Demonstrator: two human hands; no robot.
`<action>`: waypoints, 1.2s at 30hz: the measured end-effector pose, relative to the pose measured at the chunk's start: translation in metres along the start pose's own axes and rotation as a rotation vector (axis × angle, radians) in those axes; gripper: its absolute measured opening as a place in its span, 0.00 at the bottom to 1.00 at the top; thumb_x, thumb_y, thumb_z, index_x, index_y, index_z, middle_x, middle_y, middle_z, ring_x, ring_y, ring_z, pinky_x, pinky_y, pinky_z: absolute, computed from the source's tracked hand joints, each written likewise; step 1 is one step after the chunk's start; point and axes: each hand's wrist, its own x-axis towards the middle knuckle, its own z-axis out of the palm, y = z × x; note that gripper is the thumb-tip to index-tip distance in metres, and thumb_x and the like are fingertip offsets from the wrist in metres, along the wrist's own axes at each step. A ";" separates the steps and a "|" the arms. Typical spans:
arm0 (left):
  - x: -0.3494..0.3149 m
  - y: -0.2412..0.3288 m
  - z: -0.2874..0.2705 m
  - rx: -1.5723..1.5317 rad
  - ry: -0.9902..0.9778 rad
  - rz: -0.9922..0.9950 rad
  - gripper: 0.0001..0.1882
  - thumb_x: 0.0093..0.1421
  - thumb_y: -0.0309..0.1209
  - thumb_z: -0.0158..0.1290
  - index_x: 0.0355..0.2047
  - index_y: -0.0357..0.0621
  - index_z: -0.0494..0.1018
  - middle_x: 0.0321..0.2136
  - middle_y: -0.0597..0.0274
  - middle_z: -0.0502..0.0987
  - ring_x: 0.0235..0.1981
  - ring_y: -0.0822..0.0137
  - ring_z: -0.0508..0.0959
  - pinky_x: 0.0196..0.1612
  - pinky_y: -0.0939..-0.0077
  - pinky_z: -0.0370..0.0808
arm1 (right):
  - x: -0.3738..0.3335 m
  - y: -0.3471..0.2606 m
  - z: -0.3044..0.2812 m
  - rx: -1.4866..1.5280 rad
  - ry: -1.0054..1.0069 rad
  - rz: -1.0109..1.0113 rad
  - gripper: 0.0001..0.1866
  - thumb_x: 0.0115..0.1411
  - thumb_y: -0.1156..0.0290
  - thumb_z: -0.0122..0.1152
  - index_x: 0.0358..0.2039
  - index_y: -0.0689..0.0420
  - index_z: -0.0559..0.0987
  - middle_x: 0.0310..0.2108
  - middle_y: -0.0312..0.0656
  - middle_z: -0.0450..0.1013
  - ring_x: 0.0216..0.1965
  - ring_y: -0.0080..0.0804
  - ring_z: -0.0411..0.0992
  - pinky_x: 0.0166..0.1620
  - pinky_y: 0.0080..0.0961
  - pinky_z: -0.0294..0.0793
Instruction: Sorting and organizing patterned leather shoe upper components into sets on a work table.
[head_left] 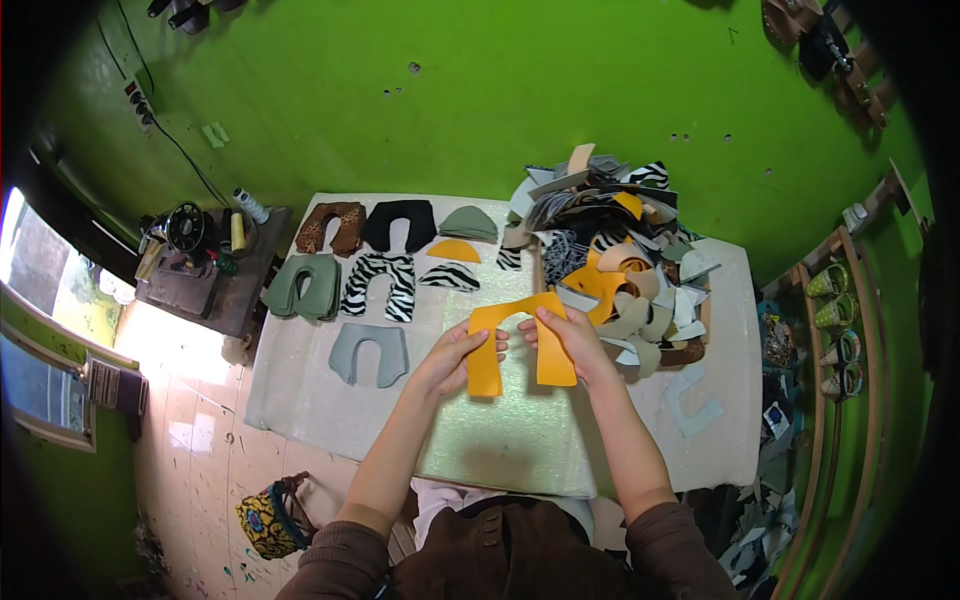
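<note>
My left hand (452,354) and my right hand (570,340) hold a yellow U-shaped cutout (555,362) up over the table's near middle. Each hand pinches one leg of it between thumb and fingers, and its curved opening faces down toward me. To the left lies a grey U-shaped piece (368,354). Beyond it are zebra-print U pieces (379,285), a green stack (303,287), a leopard-print stack (330,227) and a black stack (399,225). Half-round pieces in green (468,223), yellow (454,250) and zebra print (450,277) sit beside these.
A tall heap of mixed scraps (610,250) fills the table's right back. One pale U-shaped piece (693,401) rests near the right edge. At left stands a sewing machine (185,235); a patterned bag (270,520) is on the floor. A wooden rack (815,370) holds sandals at right.
</note>
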 end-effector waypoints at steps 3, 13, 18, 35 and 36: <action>-0.011 0.004 -0.023 -0.089 -0.032 0.005 0.14 0.60 0.27 0.42 0.46 0.36 0.61 0.40 0.54 0.71 0.38 0.67 0.74 0.43 0.74 0.73 | 0.016 0.019 0.020 0.137 0.112 0.021 0.13 0.59 0.68 0.48 0.40 0.65 0.69 0.34 0.46 0.73 0.33 0.28 0.73 0.35 0.22 0.73; -0.070 0.043 -0.164 0.184 0.282 -0.056 0.14 0.60 0.25 0.41 0.46 0.35 0.62 0.41 0.56 0.72 0.39 0.68 0.73 0.43 0.75 0.71 | 0.070 0.115 0.147 0.419 0.059 0.262 0.15 0.58 0.76 0.43 0.45 0.66 0.65 0.42 0.50 0.69 0.44 0.36 0.69 0.46 0.30 0.71; -0.113 0.062 -0.220 0.279 0.427 0.008 0.14 0.59 0.26 0.42 0.45 0.33 0.62 0.38 0.55 0.72 0.38 0.68 0.74 0.42 0.75 0.71 | 0.086 0.149 0.214 0.580 -0.017 0.347 0.16 0.59 0.76 0.41 0.48 0.66 0.62 0.44 0.51 0.68 0.47 0.38 0.68 0.49 0.31 0.69; -0.173 0.111 -0.336 0.500 0.806 0.147 0.12 0.58 0.26 0.44 0.39 0.32 0.68 0.28 0.65 0.73 0.27 0.79 0.70 0.30 0.85 0.66 | 0.134 0.191 0.336 0.429 0.013 0.510 0.14 0.59 0.72 0.43 0.47 0.58 0.66 0.38 0.39 0.70 0.38 0.27 0.70 0.42 0.23 0.71; -0.172 0.113 -0.335 0.524 0.806 0.145 0.11 0.57 0.26 0.44 0.39 0.32 0.68 0.27 0.66 0.72 0.26 0.80 0.69 0.29 0.85 0.65 | 0.135 0.191 0.337 0.428 0.017 0.513 0.14 0.59 0.72 0.43 0.47 0.58 0.66 0.38 0.39 0.70 0.38 0.27 0.70 0.42 0.23 0.71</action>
